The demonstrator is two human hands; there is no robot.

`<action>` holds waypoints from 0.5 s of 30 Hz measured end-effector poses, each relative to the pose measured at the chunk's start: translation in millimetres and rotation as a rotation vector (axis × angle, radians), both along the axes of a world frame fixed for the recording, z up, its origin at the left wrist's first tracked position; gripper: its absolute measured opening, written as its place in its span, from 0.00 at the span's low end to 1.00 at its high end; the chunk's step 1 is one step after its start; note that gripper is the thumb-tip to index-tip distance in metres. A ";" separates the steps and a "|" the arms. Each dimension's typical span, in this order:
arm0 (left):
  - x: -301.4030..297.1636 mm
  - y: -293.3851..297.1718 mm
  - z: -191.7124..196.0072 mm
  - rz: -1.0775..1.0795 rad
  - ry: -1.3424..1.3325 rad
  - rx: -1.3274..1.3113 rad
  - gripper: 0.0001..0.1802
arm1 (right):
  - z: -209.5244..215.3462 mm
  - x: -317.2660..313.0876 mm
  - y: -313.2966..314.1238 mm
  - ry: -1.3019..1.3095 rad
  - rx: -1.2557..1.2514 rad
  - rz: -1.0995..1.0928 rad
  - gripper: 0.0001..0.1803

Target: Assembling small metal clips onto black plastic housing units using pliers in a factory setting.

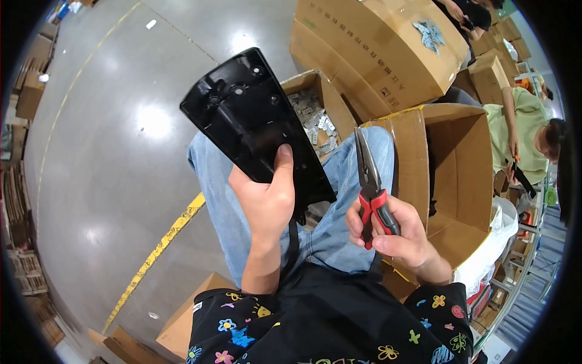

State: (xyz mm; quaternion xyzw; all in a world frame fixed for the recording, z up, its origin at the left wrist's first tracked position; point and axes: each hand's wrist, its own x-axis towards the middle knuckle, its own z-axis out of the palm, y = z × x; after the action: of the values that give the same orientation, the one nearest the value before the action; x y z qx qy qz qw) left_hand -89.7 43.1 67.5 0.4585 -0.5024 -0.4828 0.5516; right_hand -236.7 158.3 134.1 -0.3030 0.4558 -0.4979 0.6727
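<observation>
A long black plastic housing (242,121), hollow and with several round holes near its far end, is gripped in my left hand (265,197), the thumb laid along its inner face. It tilts up over my lap. My right hand (400,233) is closed around a pair of needle-nose pliers (373,188) with red and black handles. Their long jaws point away from me and look closed, apart from the housing. Beyond my knees, a cardboard box (339,109) holds many small grey metal pieces (316,124).
An open cardboard box (464,170) stands beside my right leg. A larger carton (376,48) with grey pieces (429,35) on top is behind it. At the right, a person in a light green shirt (527,130) holds a black part. A yellow line (154,258) crosses the floor at left.
</observation>
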 end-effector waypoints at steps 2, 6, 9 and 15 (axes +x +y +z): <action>-5.5 -1.1 3.6 0.078 0.205 0.044 0.07 | -19.5 2.0 0.1 0.387 -0.256 -0.142 0.11; -3.4 4.1 5.8 -0.232 0.768 0.347 0.20 | -42.1 6.2 -15.5 0.766 -0.361 -0.515 0.10; -14.6 11.0 -1.4 -0.401 0.927 0.225 0.29 | -32.2 -5.5 -15.2 0.441 -0.156 -0.688 0.09; -8.7 1.9 -39.3 -1.309 1.636 0.582 0.37 | 12.9 -69.6 -33.0 0.574 -0.292 -0.765 0.11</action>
State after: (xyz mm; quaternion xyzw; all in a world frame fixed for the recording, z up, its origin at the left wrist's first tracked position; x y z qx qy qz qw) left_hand -98.3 45.0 28.2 -0.2454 0.0038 -0.9429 0.2250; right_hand -306.3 125.4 147.0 -0.3300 0.6267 -0.6640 0.2397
